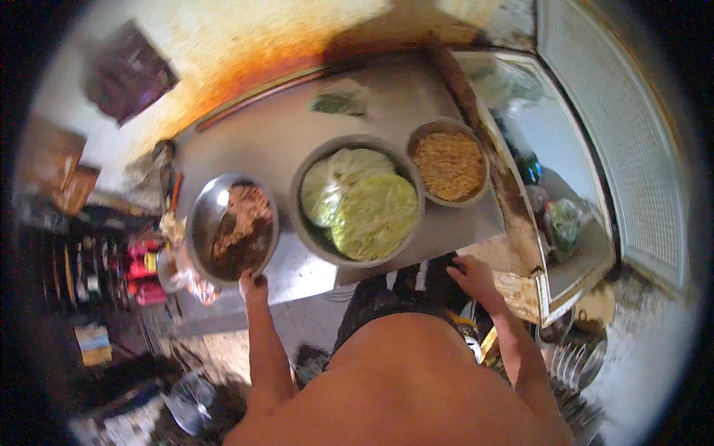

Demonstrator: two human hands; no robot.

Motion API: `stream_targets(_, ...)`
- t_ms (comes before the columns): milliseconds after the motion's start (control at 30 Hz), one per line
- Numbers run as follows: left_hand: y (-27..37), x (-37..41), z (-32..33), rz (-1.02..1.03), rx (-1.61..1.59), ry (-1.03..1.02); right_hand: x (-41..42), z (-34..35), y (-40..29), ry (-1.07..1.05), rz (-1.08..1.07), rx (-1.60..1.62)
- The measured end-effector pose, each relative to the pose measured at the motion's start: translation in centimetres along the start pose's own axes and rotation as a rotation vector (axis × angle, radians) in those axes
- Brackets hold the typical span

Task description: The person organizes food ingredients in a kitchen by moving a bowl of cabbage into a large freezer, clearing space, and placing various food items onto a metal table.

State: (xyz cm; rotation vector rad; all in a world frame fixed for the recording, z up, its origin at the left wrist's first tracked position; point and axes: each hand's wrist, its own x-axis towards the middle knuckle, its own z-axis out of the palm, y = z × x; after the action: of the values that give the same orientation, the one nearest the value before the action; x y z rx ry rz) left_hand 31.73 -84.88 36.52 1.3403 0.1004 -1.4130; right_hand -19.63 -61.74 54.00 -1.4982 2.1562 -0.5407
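Observation:
My left hand (254, 280) grips the near rim of a metal bowl (192, 234) that holds brownish, crumbly food (245, 212). Right of it on the metal table stands a large metal pot (295, 223) with two pale green cabbages (376, 217), which look cut or flattened. Touching or close to that pot, a smaller round container (486, 167) is filled with brown, shredded or grainy food (448, 165). My right hand (471, 276) is beyond the table's near edge, beside my dark shorts, fingers loosely bent and holding nothing visible.
Behind the pot a small plastic bag with something green (340, 104) lies on the metal table (251, 134). An open chest freezer (580, 173) with bagged goods stands at the right. Red packages (146, 270) and clutter line the left side. Dishes in a rack (574, 357) are at lower right.

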Motion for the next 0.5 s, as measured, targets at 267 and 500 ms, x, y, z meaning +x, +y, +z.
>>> stream_targets(267,1.9,-1.5,1.6,-0.092,0.041,-0.063,2.3,2.0,0.2,-0.219,-0.04,0.028)
stream_targets(500,1.1,-6.6,5.3,0.246,0.183,-0.035,5.1,-2.4,2.2,-0.283,-0.177,0.075)
